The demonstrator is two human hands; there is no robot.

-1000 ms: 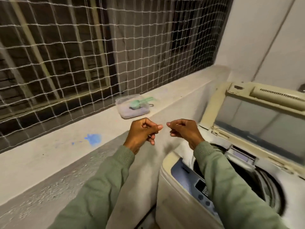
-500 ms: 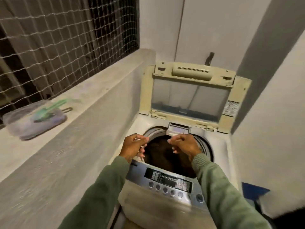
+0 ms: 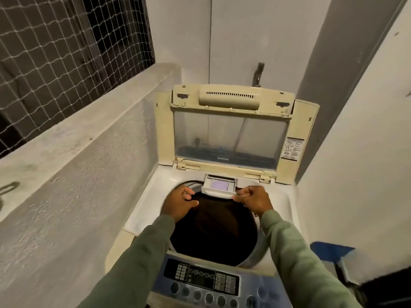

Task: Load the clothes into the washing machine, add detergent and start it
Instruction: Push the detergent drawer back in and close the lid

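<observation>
Both hands moved fwd to far drum rim: right hand [image 3: 254, 200] pinches drawer [image 3: 219, 189] front, left hand [image 3: 179, 204] curled, holding nothing visible. Washer [image 3: 155, 196] lid up, dark load inside. Left: shut drawer, lid, start.

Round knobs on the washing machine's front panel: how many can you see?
7, in a row along the control panel bottom edge: near and a larger one. The right sleeve may hide more.
</observation>
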